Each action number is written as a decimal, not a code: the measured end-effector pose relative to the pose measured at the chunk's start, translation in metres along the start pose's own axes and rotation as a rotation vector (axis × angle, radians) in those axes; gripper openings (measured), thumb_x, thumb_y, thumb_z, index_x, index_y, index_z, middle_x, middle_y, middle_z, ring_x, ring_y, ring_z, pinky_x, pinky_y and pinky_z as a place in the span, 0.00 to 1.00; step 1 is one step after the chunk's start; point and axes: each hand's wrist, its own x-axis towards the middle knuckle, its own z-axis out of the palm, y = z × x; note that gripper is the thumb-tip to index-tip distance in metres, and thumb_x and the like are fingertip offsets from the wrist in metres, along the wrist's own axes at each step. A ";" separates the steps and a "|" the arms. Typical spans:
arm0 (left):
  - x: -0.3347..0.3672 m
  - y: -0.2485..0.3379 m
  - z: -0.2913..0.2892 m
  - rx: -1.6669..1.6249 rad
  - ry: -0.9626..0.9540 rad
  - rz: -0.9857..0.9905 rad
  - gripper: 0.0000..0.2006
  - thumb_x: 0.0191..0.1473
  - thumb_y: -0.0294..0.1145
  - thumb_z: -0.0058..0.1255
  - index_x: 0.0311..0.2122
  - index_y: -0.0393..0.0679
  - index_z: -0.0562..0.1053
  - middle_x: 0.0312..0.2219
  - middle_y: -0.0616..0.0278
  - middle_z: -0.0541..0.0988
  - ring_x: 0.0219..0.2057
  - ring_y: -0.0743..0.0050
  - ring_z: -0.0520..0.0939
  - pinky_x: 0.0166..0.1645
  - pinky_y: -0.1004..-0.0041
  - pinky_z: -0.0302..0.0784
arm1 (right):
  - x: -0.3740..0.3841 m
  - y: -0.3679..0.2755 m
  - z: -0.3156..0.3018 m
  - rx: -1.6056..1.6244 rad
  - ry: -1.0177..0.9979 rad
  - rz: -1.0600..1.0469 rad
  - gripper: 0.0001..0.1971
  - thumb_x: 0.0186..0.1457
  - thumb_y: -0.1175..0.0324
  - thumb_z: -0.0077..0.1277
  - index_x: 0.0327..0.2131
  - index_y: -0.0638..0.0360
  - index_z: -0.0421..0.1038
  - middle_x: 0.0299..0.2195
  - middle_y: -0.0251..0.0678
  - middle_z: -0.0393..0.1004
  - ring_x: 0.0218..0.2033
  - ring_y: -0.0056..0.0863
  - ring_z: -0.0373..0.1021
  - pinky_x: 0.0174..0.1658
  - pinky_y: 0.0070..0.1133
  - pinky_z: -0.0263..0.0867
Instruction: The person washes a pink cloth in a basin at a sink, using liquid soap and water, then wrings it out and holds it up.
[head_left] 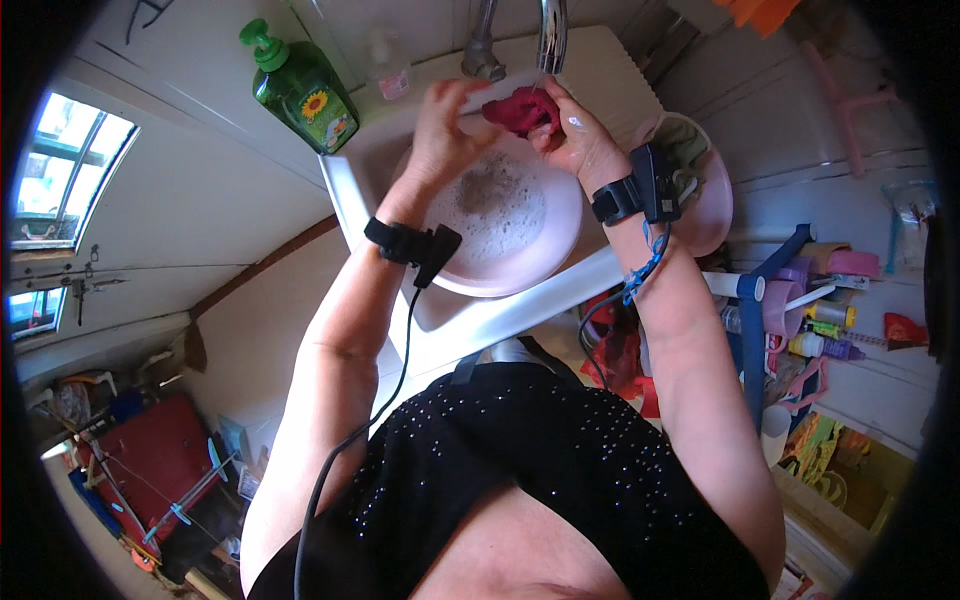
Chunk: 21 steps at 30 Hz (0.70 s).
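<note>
Both hands, left hand (440, 125) and right hand (575, 140), clamp a wet crimson cloth (522, 108) above the foamy pink plastic basin (560, 250); hard wringing could splash suds over its rim.

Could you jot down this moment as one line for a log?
left hand: grips red cloth | right hand: grips same cloth | under tap | above pink basin of foamy water

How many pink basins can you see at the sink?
2: one pink basin of foamy water under both hands, and a second basin at the person's right, beside the right wrist. Others may be hidden.
</note>
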 end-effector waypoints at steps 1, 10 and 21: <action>-0.002 0.007 0.002 -0.009 -0.083 0.180 0.24 0.37 0.20 0.57 0.44 0.43 0.69 0.40 0.59 0.68 0.42 0.66 0.70 0.42 0.70 0.70 | -0.004 0.001 0.004 -0.029 -0.037 -0.006 0.13 0.50 0.53 0.52 0.32 0.50 0.69 0.21 0.26 0.68 0.18 0.13 0.57 0.17 0.10 0.54; 0.024 0.011 -0.007 -0.731 -0.206 -0.446 0.14 0.59 0.33 0.36 0.44 0.37 0.69 0.32 0.62 0.76 0.33 0.78 0.75 0.39 0.79 0.71 | -0.034 0.003 0.014 -0.439 -0.309 -0.219 0.13 0.47 0.65 0.56 0.38 0.53 0.68 0.27 0.27 0.71 0.23 0.13 0.63 0.21 0.11 0.59; 0.007 0.004 -0.005 -0.917 -0.121 -0.598 0.18 0.58 0.42 0.39 0.47 0.39 0.66 0.36 0.62 0.74 0.38 0.75 0.75 0.43 0.77 0.70 | -0.018 -0.005 0.002 -0.229 -0.335 -0.342 0.16 0.58 0.58 0.39 0.46 0.54 0.65 0.42 0.31 0.70 0.44 0.27 0.65 0.50 0.26 0.60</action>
